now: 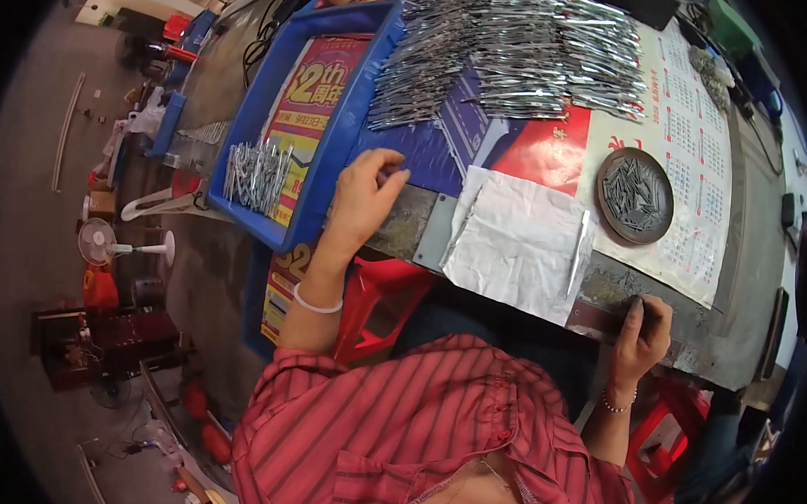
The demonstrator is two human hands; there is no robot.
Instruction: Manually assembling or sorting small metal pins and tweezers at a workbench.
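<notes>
My left hand (366, 196) hovers by the near right edge of a blue tray (314, 190), its fingers curled in; whatever they may hold is hidden. At the table's front edge, my right hand (646, 336) is closed with thumb and fingers together, and I cannot make out anything in it. Between the hands lies a creased white sheet (512, 243), with a thin silvery strip (582, 235) along its right side. Beyond my right hand, a round brown dish (609, 216) holds many small grey metal pins. Slim shiny metal pieces (256, 178) lie bunched in the tray.
Large heaps of slim shiny metal pieces (520, 54) cover the back of the table on printed sheets. A calendar sheet (686, 174) lies under the dish. Red stools (379, 300) stand below the table edge. A white fan (98, 241) is off to the left.
</notes>
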